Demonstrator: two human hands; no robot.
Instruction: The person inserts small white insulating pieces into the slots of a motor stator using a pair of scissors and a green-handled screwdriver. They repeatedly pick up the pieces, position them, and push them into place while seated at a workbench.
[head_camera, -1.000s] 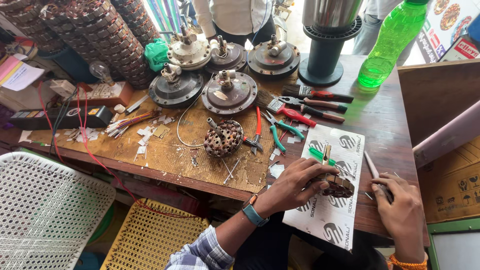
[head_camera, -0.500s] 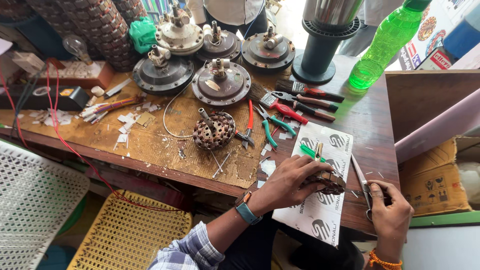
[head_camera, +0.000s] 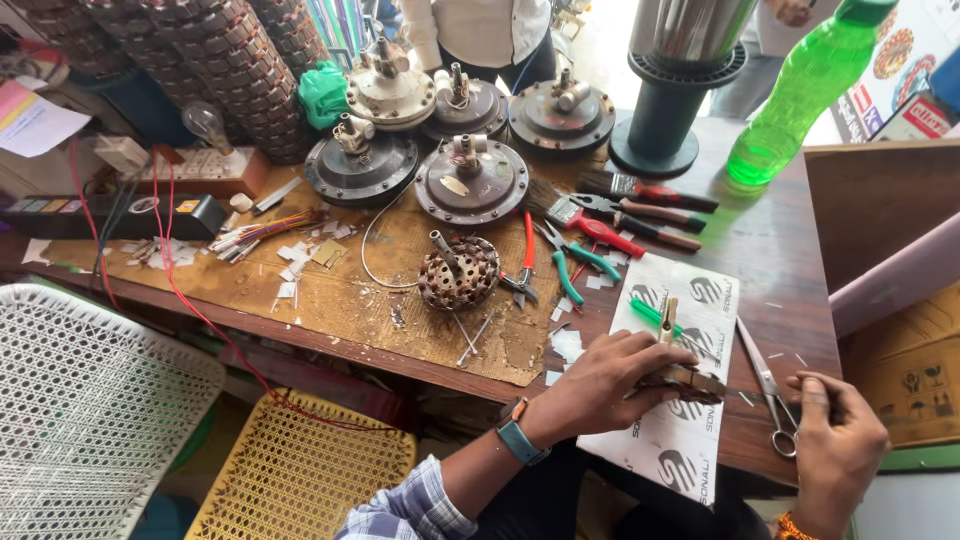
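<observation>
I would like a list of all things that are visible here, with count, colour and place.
motor housings: five, dark and cream, back of bench
stator core: one, brown, bench middle
stator stacks: several, dark, back left
bottle: one, green, back right
pliers: several, red and green handles, right of middle
brush: one, red handle, beside the pliers
paper sheet: one, white, front right
scissors: one, metal, at right hand
small core: one, brown, under left hand
chairs: two, white and yellow, below bench
left hand: on small core
right hand: touching scissors
</observation>
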